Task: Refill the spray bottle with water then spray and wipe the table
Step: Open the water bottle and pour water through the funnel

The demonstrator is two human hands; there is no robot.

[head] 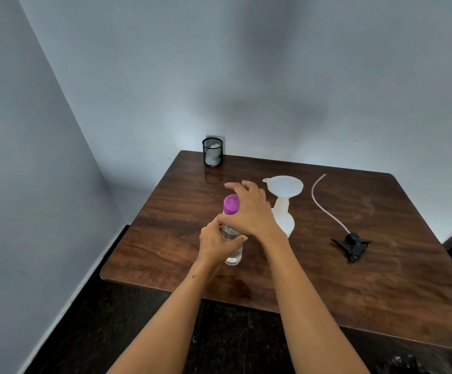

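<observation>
Water bottle (233,238) stands upright near the front-left part of the table (327,279), long axis vertical, purple cap (231,204) on top. Left hand (215,242) is wrapped round the clear body low down, fingers curled on it, so it's steadying the bottle. Right hand (249,211) sits just to the right of the cap & slightly behind it, thumb touching near the neck under the cap, fingers spread & relaxed past the cap top, not closed on anything that shows. Key relation: cap lies left of the right palm, right beside it, so right hand is the one placed to twist it off while left holds the body still.

Spray bottle (284,220), pale translucent, stands just right of the right wrist w/ a white funnel (284,186) seated in its neck, ready to take water. Its black trigger head (353,245) w/ dip tube (319,195) lies flat well apart to the right. Mesh cup (212,151) w/ something white inside stands at the far corner, prob the wipe, can't tell

Judgement: refill not yet begun; pour comes after uncapping
</observation>
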